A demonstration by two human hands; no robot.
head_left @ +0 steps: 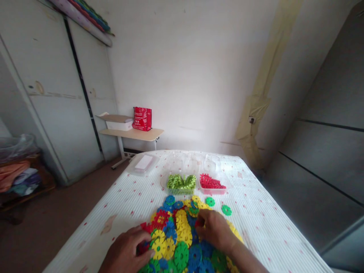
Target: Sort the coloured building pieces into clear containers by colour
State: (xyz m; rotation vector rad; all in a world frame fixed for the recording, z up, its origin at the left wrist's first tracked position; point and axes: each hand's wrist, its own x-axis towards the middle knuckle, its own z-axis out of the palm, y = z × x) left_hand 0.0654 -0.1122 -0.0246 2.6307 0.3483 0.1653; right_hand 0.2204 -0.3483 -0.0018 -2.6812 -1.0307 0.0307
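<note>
Two Hands at One Disc Pile

One pile of notched discs in yellow, blue, green and red lies on the table, between and beneath two hands; overlap prevents a full count. The left hand is curved at the pile's near left edge, thumb and fingers apart, with red showing between them; whether it grips cannot be told. The right hand has its fingers bent together over the pile, red at the fingertips; a pinch cannot be confirmed. Two loose green discs lie beyond the right hand. Two clear containers stand beyond both hands: one holds green pieces, one red pieces.
</note>
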